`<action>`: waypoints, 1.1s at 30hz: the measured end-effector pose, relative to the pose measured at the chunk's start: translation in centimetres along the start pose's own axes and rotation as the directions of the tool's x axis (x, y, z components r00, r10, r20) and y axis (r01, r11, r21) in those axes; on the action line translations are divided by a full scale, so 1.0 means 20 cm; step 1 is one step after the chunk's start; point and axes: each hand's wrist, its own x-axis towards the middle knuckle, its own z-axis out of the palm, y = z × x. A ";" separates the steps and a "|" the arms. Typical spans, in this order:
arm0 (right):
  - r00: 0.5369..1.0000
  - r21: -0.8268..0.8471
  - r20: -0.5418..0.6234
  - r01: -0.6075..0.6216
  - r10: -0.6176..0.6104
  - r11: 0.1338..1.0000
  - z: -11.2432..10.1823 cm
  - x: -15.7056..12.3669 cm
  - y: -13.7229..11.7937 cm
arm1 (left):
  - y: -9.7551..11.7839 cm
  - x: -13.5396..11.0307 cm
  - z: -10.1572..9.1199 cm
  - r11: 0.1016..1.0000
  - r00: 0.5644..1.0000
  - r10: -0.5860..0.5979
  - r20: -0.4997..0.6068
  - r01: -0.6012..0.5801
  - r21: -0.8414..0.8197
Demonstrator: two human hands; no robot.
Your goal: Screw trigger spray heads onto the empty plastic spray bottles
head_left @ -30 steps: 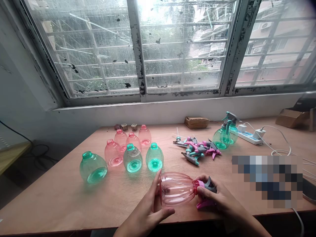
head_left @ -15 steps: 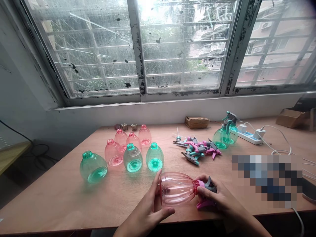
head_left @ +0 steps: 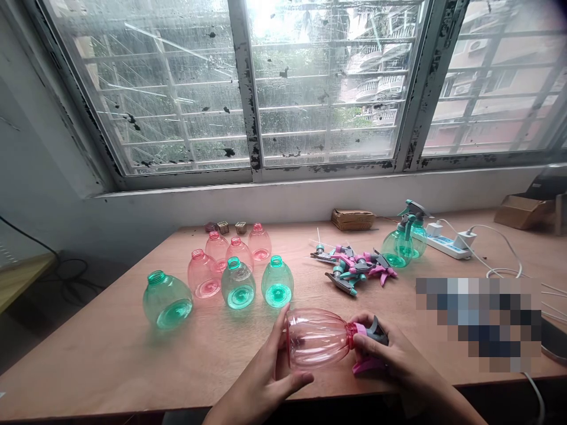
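Note:
A clear pink spray bottle (head_left: 316, 339) lies sideways between my hands over the front of the table, its base to the left and its neck to the right. My left hand (head_left: 270, 372) cups the base, fingers behind it and thumb along the lower side. Around the pink and grey spray head (head_left: 371, 339) at the neck, my right hand (head_left: 390, 348) is closed, thumb on the collar. The pink trigger points down below the fingers. How far the head is screwed on I cannot tell.
Several open pink bottles (head_left: 204, 274) and green bottles (head_left: 277, 283) stand at left. Loose spray heads (head_left: 357, 265) lie piled beyond my hands. Two green spray bottles with heads (head_left: 397, 245) stand near a power strip (head_left: 447, 243). A cardboard box (head_left: 353, 219) sits by the wall.

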 end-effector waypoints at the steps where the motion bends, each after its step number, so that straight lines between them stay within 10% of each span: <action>1: 1.000 0.002 0.003 0.002 -0.002 1.000 0.00 0.00 0.00 | 0.00 0.00 0.00 1.000 1.000 0.001 0.001 -0.001 -0.001; 33: 0.999 0.024 0.037 -0.006 0.005 1.000 -0.01 0.00 0.01 | -0.03 0.01 -0.01 1.000 1.000 -0.008 0.029 0.008 0.000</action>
